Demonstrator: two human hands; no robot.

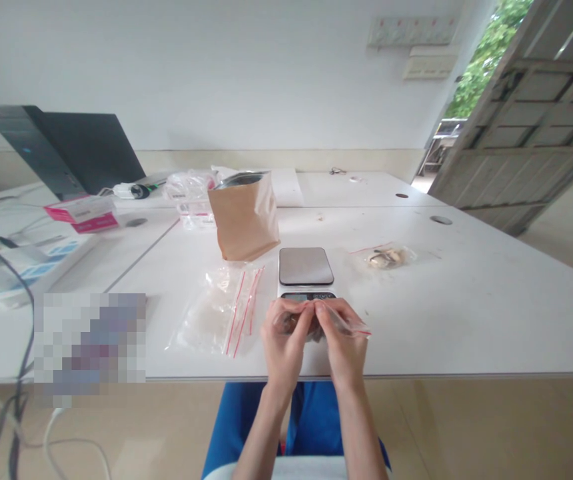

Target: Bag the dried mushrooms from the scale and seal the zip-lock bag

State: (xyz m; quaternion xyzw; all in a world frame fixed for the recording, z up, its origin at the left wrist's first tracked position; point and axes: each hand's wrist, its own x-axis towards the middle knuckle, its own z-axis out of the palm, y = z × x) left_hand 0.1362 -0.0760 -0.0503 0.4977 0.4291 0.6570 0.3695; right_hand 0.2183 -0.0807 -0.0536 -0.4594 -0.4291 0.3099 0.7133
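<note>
1. Nearest to the camera, the two forearms come up over blue trousers to the front edge of the white table (466, 313).
2. The left hand (283, 341) and the right hand (342, 340) are close together just above this edge, with their fingertips almost touching.
3. Both hands pinch the top of a small clear bag (339, 323) with a red strip; the fingers are closed on it, not spread. Something brownish is inside the bag, but it is partly hidden by the fingers.
4. To the left of the hands, a pile of empty clear bags (219, 313) with red strips lies flat on the table.
5. Just behind the hands stands a small scale (305, 268) with a grey plate; nothing is on it.
6. To the right of the scale, apart from it, lies another filled bag (386, 257) with pale pieces inside.
7. Behind the scale and a little left, a brown paper bag (245, 220) stands upright and open.
8. Farther left there are a pink box (82, 213) and a dark laptop (66, 150), near the wall.
9. At far right, an open door (531, 133) shows green leaves outside.
</note>
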